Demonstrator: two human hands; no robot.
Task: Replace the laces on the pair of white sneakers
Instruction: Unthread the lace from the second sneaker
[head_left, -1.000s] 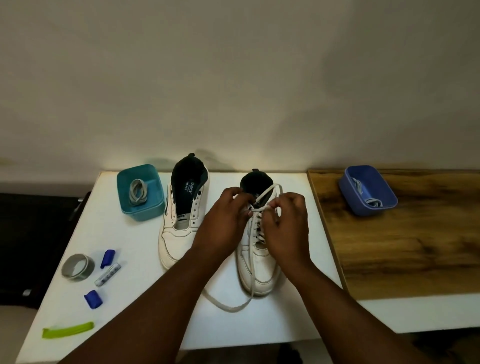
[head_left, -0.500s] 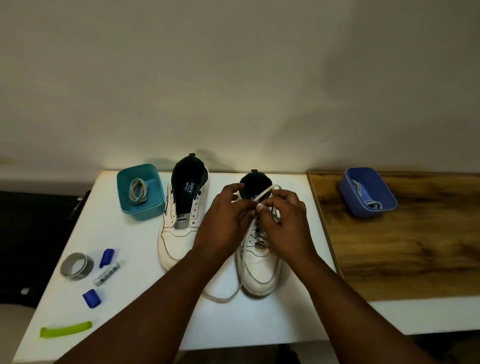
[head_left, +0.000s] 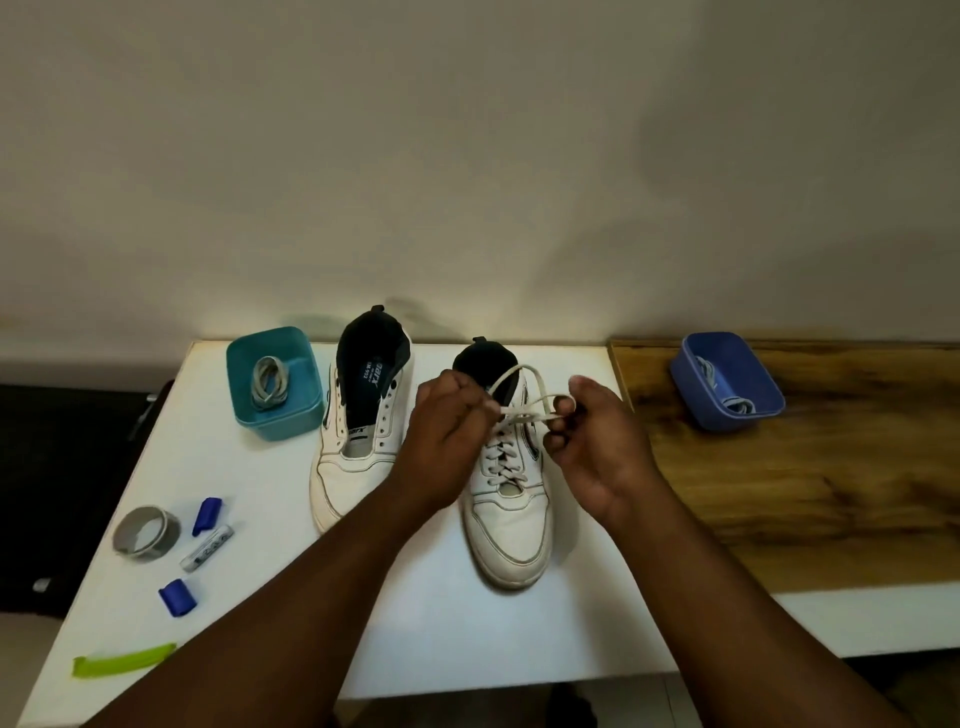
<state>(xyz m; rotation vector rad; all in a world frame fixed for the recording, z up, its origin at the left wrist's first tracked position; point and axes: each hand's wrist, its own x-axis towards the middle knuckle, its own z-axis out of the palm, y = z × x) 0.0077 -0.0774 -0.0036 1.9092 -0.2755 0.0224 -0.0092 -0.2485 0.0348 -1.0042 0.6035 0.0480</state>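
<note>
head | left hand pinches lace, fingertips hidden | right hand pinches lace loop | laced sneaker top covered

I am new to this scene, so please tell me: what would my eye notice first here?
First, the two hands at the centre: the left hand and right hand pinch loops of the white lace over the laced sneaker. Left of it stands the unlaced sneaker, beside the teal tub.
</note>
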